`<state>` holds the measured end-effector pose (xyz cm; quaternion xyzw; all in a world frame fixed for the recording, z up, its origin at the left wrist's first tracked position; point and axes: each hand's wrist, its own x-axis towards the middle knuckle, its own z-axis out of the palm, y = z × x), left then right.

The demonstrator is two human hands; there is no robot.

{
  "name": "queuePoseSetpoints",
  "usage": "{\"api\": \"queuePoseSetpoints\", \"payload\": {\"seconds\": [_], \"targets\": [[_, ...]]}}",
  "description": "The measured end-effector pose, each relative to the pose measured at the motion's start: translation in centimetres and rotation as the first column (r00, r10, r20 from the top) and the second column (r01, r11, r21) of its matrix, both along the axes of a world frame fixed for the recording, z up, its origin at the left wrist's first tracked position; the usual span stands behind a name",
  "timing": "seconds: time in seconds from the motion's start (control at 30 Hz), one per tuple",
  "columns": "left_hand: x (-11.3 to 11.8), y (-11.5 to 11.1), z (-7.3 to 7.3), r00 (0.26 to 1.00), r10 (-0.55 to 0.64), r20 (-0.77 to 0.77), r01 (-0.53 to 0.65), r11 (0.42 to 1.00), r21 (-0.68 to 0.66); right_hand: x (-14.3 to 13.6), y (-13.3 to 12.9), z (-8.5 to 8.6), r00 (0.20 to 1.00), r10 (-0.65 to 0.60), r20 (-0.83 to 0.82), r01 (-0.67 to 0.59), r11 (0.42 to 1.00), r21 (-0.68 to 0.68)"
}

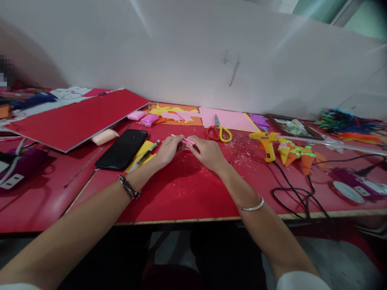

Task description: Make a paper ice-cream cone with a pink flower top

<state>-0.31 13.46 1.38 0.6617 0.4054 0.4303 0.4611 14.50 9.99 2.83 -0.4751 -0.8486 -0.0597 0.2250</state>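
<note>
Close together over the red table, my left hand point(168, 150) and my right hand point(208, 152) both pinch a small strip of pink paper point(188, 141). The fingers of both hands are closed, and they partly hide the strip. Just beyond my right hand lie scissors point(219, 131) with one red and one yellow handle. Beside my left wrist, a pen point(147, 153) rests on yellow paper point(137, 158). A black phone point(122, 149) lies to the left of it.
A large red board point(81, 117) lies tilted at the left. Pink sheets point(229, 119) and yellow paper scraps point(166, 109) are along the wall. To the right are a yellow glue gun point(266, 144) with a looped black cord point(290, 191), orange cones point(292, 155) and a purple power strip point(352, 183).
</note>
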Motion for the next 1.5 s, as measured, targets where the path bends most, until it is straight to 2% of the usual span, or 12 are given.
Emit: {"api": "queuePoseSetpoints", "payload": {"seconds": [0.17, 0.3, 0.43, 0.5, 0.63, 0.77, 0.9, 1.07, 1.17, 1.27, 1.37, 1.5], "targets": [[0.0, 0.5, -0.7, 0.999, -0.011, 0.053, 0.015, 0.997, -0.082, 0.0, 0.1, 0.2, 0.953, -0.035, 0.3, -0.001, 0.993, 0.12], [0.1, 0.4, -0.7, 0.995, -0.031, 0.094, 0.045, 0.987, -0.152, -0.1, 0.1, 0.4, 0.936, -0.045, 0.348, 0.004, 0.993, 0.117], [0.1, -0.3, 0.0, 0.999, -0.032, 0.039, 0.035, 0.995, -0.097, 0.2, 0.3, 0.3, 0.994, -0.047, 0.097, 0.05, 0.998, -0.031], [-0.1, -0.4, 0.4, 0.999, -0.022, 0.033, 0.022, 1.0, 0.005, 0.5, 0.4, 0.3, 0.994, 0.02, -0.106, -0.034, 0.991, -0.131], [-0.9, -0.3, 0.7, 0.997, -0.023, -0.071, 0.042, 0.962, 0.27, 0.8, 0.7, 0.0, 0.861, 0.118, -0.494, -0.297, 0.906, -0.301], [-1.4, 0.0, 0.6, 0.989, 0.006, -0.146, 0.047, 0.934, 0.355, 0.7, 0.7, -0.2, 0.772, 0.082, -0.63, -0.4, 0.833, -0.382], [-1.1, 0.0, 0.6, 0.996, -0.018, -0.09, 0.045, 0.951, 0.307, 0.5, 0.6, -0.1, 0.843, 0.131, -0.521, -0.315, 0.906, -0.283], [-0.5, -0.2, 0.8, 0.999, 0.021, -0.048, -0.012, 0.983, 0.183, 0.5, 0.2, 0.5, 0.992, 0.065, -0.104, -0.08, 0.987, -0.142], [-0.1, -0.4, 0.9, 0.997, 0.058, -0.043, -0.056, 0.997, 0.044, 0.4, -0.1, 0.5, 0.982, -0.085, 0.17, 0.097, 0.993, -0.063], [-0.1, -0.6, 1.0, 0.991, 0.107, -0.078, -0.11, 0.993, -0.038, 0.1, -0.2, 0.4, 0.962, -0.127, 0.243, 0.138, 0.99, -0.033], [-0.4, -0.6, 1.0, 0.989, 0.108, -0.098, -0.102, 0.993, 0.064, 0.1, -0.1, 0.5, 0.993, -0.067, 0.094, 0.077, 0.992, -0.101], [-0.8, -0.5, 0.9, 0.997, 0.007, -0.072, 0.015, 0.955, 0.295, 0.8, 0.0, 0.9, 0.939, 0.135, -0.316, -0.246, 0.906, -0.344]]}}
